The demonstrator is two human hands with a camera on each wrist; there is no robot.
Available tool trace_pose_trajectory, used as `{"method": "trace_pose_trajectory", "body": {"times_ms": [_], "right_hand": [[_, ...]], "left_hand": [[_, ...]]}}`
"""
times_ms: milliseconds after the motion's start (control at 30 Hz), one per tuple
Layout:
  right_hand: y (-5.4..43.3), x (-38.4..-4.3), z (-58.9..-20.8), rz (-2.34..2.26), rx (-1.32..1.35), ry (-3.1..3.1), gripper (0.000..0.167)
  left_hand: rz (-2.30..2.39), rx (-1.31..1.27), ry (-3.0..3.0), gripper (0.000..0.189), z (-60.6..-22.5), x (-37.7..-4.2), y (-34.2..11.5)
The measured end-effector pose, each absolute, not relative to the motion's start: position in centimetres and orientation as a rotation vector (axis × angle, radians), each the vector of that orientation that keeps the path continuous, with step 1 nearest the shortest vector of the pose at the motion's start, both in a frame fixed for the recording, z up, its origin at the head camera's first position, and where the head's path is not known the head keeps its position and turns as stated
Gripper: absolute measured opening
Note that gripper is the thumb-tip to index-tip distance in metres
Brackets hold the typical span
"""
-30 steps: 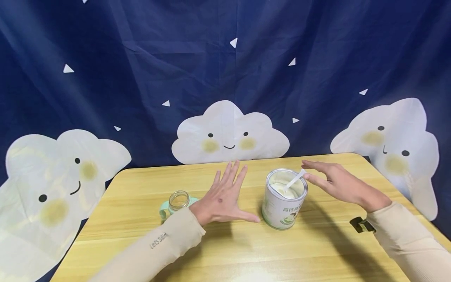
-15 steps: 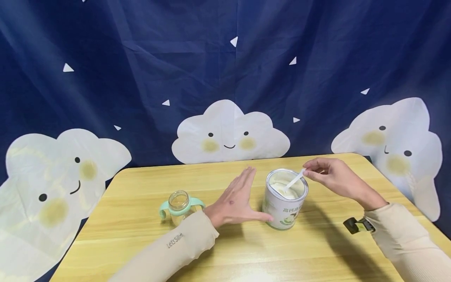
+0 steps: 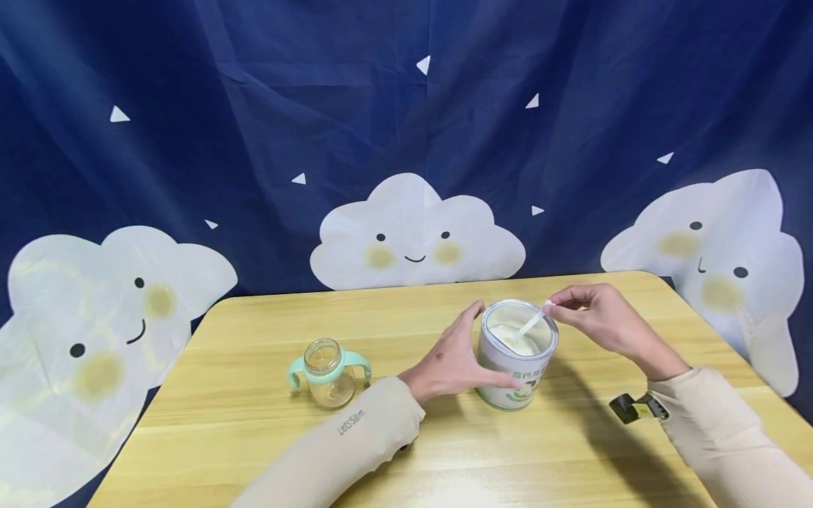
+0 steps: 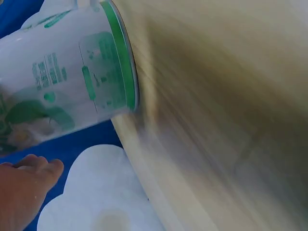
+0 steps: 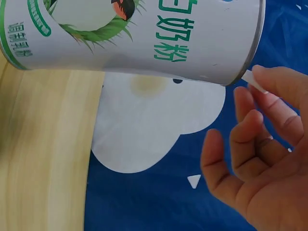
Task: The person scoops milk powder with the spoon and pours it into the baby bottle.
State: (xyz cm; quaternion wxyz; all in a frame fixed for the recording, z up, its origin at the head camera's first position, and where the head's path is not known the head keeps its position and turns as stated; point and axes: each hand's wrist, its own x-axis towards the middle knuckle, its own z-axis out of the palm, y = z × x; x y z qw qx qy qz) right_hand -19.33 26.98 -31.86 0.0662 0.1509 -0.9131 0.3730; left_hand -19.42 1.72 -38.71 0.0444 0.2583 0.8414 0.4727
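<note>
A white milk powder can [image 3: 502,374] with green print stands without its lid on the table. Pale powder shows inside, and a white scoop [image 3: 529,324] leans in it, handle over the right rim. My right hand [image 3: 600,317] pinches the handle end between thumb and index finger, other fingers loosely curled; the right wrist view shows the handle [image 5: 252,81] at the can's rim. My left hand [image 3: 451,360] is spread around the can's left side, its thumb across the front. In the left wrist view, a gap separates its visible fingers [image 4: 41,168] from the can [image 4: 67,72].
To the left stands a clear baby bottle [image 3: 332,388], uncapped, with mint green handles. The light wooden table [image 3: 254,339] ends at a dark blue curtain [image 3: 356,127] printed with white clouds. A black wrist camera [image 3: 638,407] hangs by the right sleeve.
My left hand has moved right, from beside the bottle to around the can, uncovering the bottle. My right hand has gone from extended fingers near the scoop to pinching its handle.
</note>
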Motion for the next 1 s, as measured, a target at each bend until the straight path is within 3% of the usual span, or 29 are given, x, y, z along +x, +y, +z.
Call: {"method": "trace_pose_trajectory", "body": {"times_ms": [233,400,667,1000], "right_hand": [[26.1,-18.9,-31.8,1.058,0.569,-2.572,0.003],[25.7,-18.5,-32.0,1.083,0.666,-2.57,0.003],[25.2,-18.0,-31.7,1.209,0.746,-2.678,0.003],[25.0,-17.9,-31.4,1.342,0.595,-2.708,0.022]], "left_hand": [[1.64,0.816,2.526,0.114,-39.0,-19.7,3.1],[1.694,0.692,2.518,0.111,-39.0,-19.5,3.5],[1.728,0.735,2.481,0.104,-39.5,-19.6,3.7],[1.727,0.748,2.467,0.104,-39.7,-19.6,3.7]]}}
